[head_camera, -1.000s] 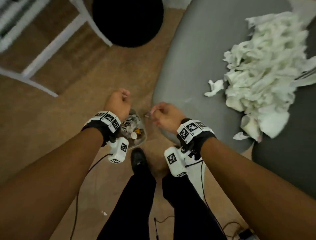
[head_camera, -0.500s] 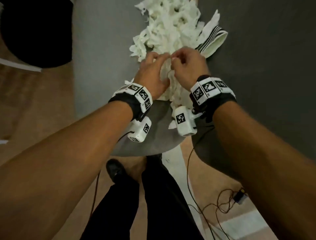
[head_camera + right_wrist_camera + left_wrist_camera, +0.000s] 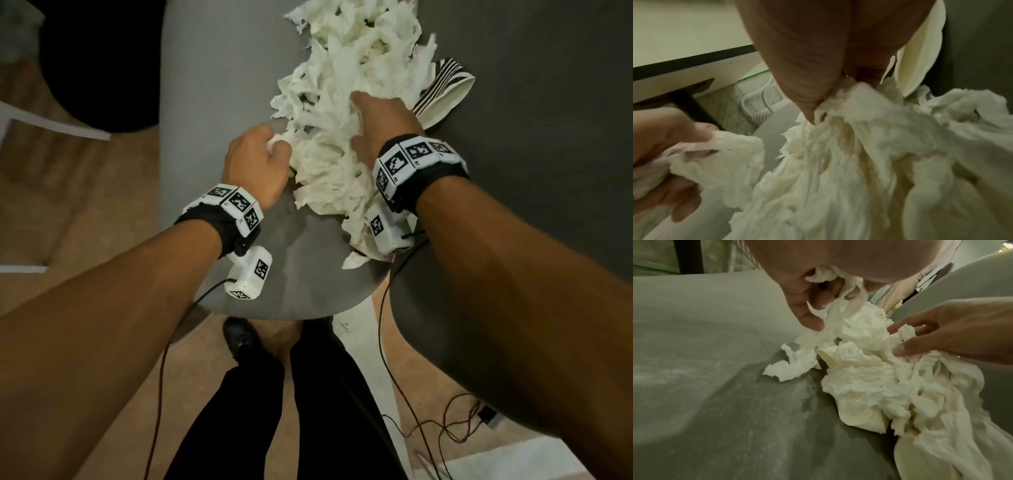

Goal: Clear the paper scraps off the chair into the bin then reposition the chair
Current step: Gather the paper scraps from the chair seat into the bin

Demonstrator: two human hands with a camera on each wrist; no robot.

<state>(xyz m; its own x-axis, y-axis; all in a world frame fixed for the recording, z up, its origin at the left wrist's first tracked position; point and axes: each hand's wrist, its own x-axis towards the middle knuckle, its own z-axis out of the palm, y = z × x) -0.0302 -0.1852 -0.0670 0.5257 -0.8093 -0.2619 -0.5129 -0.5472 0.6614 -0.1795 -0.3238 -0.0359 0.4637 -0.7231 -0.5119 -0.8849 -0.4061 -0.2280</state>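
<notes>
A heap of white paper scraps [image 3: 346, 102] lies on the grey chair seat [image 3: 212, 102]. My left hand [image 3: 274, 147] is at the heap's left edge. In the left wrist view its curled fingers [image 3: 807, 311] grip a few strips. My right hand [image 3: 363, 113] lies on top of the heap's right side. In the left wrist view its fingers and thumb [image 3: 900, 350] close on a lump of scraps. The right wrist view shows the right hand's fingers [image 3: 809, 110] dug into the scraps [image 3: 838, 162]. The bin is out of view.
A striped cloth [image 3: 445, 82] sticks out from under the heap on the right. The dark grey chair back [image 3: 548, 137] rises to the right. A black round object [image 3: 96, 61] sits at top left. Cables [image 3: 445, 428] trail over the floor beside my legs.
A second ago both hands were over the floor by a small bin; half a second ago they met on the heap. Now they are apart, each gripping scraps.
</notes>
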